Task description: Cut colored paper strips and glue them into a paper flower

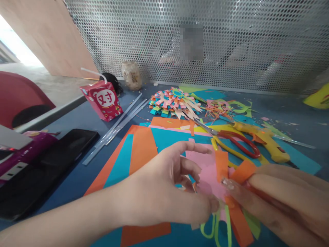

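My left hand [164, 188] hovers over the paper with its fingers curved and apart, holding nothing; its thumb tip is near a cluster of paper strips. My right hand [282, 199], at the lower right, has its fingers closed on an orange paper strip [243, 172]. Another orange strip [221, 164] stands up by its fingertip, and a longer one [239, 223] runs down below. Light green paper loops [216, 228] stick out at the bottom of the cluster. Pink paper [199, 156] lies beneath and behind it. My right fingers hide part of the cluster.
Scissors [238, 135] and a yellow glue gun [269, 140] lie beyond my right hand. A fringed paper flower [174, 103] and paper scraps [218, 108] sit farther back. Clear glue sticks [120, 123], a red drink carton [104, 99] and a black phone [51, 164] are leftward. Perforated metal [154, 41] borders the table.
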The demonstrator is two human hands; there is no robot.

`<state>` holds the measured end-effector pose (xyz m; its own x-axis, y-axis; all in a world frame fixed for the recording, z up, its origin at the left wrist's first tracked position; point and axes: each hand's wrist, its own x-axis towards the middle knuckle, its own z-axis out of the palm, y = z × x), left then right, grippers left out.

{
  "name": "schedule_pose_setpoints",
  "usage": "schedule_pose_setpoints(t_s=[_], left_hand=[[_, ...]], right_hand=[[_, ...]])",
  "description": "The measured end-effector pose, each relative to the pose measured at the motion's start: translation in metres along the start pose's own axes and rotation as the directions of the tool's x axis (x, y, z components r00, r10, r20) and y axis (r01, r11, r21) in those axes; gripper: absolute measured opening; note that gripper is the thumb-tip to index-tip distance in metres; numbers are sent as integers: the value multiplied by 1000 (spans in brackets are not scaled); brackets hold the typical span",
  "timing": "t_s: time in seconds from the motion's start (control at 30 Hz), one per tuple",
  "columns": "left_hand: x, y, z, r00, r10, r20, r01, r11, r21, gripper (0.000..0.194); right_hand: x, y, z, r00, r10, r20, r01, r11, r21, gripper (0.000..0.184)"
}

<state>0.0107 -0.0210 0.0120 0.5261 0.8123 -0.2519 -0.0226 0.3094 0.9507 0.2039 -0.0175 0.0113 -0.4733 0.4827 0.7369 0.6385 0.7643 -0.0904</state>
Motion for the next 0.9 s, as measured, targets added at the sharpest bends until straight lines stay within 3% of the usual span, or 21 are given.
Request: schedule_pose_setpoints(t_s=[0.13, 0.3, 0.47, 0.6, 0.7, 0.9], left_hand=[[1, 5, 2, 999, -37, -23, 35, 998, -60, 63], [0, 7, 1, 992, 4, 124, 35, 950, -310, 58], [-3, 0, 0, 990, 65, 123, -51, 992, -115, 65], [-3, -2, 0, 987, 85, 134, -68, 989, -128, 72], [-3, 0, -2, 992, 66, 112, -50, 988, -144, 70], [-3, 5, -5, 990, 38, 139, -24, 994, -102, 69]], right_hand=[[15, -1, -6, 1000, 9, 23, -8, 1000, -26, 50], [2, 5, -10, 999, 26, 43, -26, 1000, -1, 34], [-8, 11, -6, 997, 60, 54, -62, 997, 34, 22], [-5, 13, -10, 995, -19, 102, 28, 996, -89, 41], [-6, 12, -12, 993, 32, 114, -9, 980, -200, 51], [-9, 8, -10, 990, 106, 92, -108, 994, 13, 46]])
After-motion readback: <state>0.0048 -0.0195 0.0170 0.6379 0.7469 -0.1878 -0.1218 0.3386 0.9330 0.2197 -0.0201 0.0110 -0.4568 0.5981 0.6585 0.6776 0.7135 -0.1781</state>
